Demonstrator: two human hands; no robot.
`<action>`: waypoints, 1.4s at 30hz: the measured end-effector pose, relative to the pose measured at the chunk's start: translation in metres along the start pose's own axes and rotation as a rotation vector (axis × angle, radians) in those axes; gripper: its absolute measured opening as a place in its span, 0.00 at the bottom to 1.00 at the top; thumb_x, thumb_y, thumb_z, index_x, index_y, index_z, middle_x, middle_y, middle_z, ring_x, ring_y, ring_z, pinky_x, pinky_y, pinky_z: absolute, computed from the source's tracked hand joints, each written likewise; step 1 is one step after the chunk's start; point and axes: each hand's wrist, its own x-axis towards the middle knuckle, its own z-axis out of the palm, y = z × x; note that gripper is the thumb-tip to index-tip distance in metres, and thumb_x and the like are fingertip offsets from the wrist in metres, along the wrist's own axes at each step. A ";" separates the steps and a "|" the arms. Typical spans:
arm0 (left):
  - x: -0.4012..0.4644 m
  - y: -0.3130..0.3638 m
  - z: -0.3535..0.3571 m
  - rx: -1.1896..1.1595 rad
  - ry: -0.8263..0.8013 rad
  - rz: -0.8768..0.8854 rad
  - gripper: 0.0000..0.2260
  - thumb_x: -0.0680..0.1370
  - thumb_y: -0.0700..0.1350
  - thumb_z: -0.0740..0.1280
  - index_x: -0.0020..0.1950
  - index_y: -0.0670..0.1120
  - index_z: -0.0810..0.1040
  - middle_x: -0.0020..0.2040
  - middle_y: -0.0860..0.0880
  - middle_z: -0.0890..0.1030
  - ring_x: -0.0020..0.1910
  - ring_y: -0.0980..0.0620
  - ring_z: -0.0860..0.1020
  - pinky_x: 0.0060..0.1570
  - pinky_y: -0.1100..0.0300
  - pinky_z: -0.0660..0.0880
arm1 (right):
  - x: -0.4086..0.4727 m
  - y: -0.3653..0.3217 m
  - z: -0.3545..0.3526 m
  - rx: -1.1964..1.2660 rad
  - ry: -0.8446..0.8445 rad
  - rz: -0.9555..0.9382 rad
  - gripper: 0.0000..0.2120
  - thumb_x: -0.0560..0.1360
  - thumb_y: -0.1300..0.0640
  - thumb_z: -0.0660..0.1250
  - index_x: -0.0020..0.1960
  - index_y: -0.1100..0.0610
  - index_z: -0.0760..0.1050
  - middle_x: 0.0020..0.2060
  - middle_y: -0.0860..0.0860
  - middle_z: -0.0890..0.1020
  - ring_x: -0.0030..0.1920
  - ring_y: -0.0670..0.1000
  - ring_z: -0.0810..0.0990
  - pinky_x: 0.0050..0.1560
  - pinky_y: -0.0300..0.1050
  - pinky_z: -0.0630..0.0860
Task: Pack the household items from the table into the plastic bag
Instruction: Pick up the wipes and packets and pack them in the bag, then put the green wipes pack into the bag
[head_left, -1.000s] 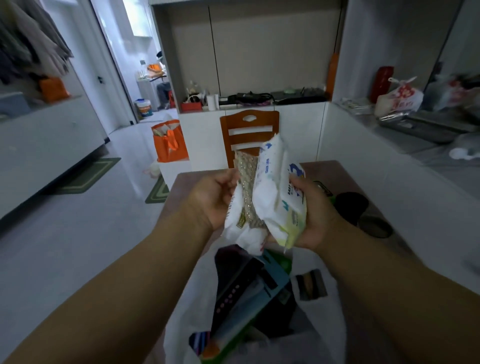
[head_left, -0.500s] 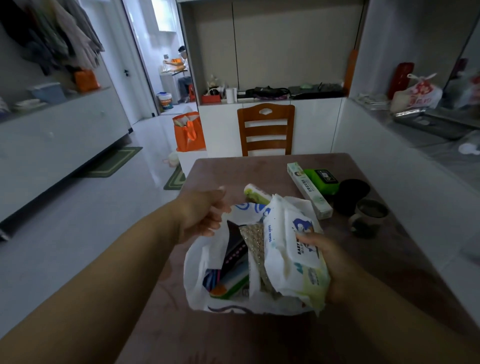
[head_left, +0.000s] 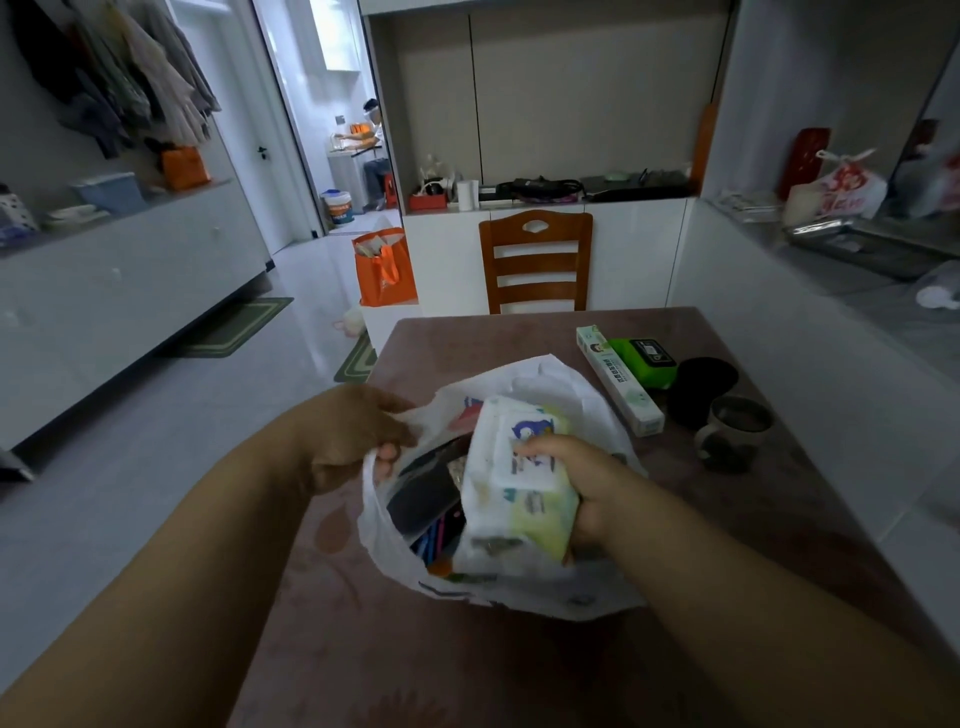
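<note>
A white plastic bag (head_left: 566, 597) lies open on the brown table (head_left: 467, 660). My left hand (head_left: 358, 436) pinches the bag's left rim and holds the mouth apart. My right hand (head_left: 576, 478) grips a white and yellow-green pack of wet wipes (head_left: 519, 499), which sits partly inside the bag's mouth. Dark items and coloured packaging (head_left: 431, 519) lie deeper in the bag, partly hidden by the pack. On the table beyond the bag lie a long white-green toothpaste box (head_left: 618, 379) and a green pack (head_left: 644, 358).
A black round item (head_left: 701, 384) and a dark mug (head_left: 732, 431) stand at the table's right side, close to a white wall. A wooden chair (head_left: 535, 260) faces the far table edge. An orange bag (head_left: 384, 270) sits on the floor. A person sits in the far room.
The wet wipes pack has gone down from chest height into the bag's mouth. My left hand let go of the pack and took the bag's left rim.
</note>
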 end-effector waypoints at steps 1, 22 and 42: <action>-0.002 0.003 -0.004 -0.104 0.021 0.019 0.14 0.76 0.31 0.63 0.61 0.35 0.75 0.42 0.35 0.80 0.27 0.51 0.76 0.29 0.62 0.77 | 0.006 -0.008 0.008 -0.008 0.006 0.011 0.11 0.69 0.58 0.71 0.51 0.57 0.82 0.43 0.58 0.86 0.41 0.60 0.85 0.47 0.57 0.80; 0.041 0.070 -0.005 0.722 0.276 0.396 0.21 0.78 0.60 0.56 0.48 0.46 0.82 0.33 0.47 0.84 0.31 0.51 0.82 0.40 0.55 0.79 | 0.016 -0.087 -0.014 -0.868 0.498 -0.413 0.10 0.63 0.46 0.61 0.32 0.53 0.73 0.39 0.55 0.82 0.39 0.56 0.80 0.49 0.55 0.82; 0.329 0.071 0.065 -0.256 -0.287 -0.062 0.24 0.78 0.60 0.58 0.58 0.41 0.78 0.55 0.41 0.82 0.54 0.44 0.81 0.47 0.51 0.80 | 0.242 -0.201 -0.170 -0.969 0.806 -0.131 0.11 0.74 0.48 0.64 0.44 0.56 0.77 0.40 0.54 0.82 0.35 0.53 0.79 0.35 0.41 0.75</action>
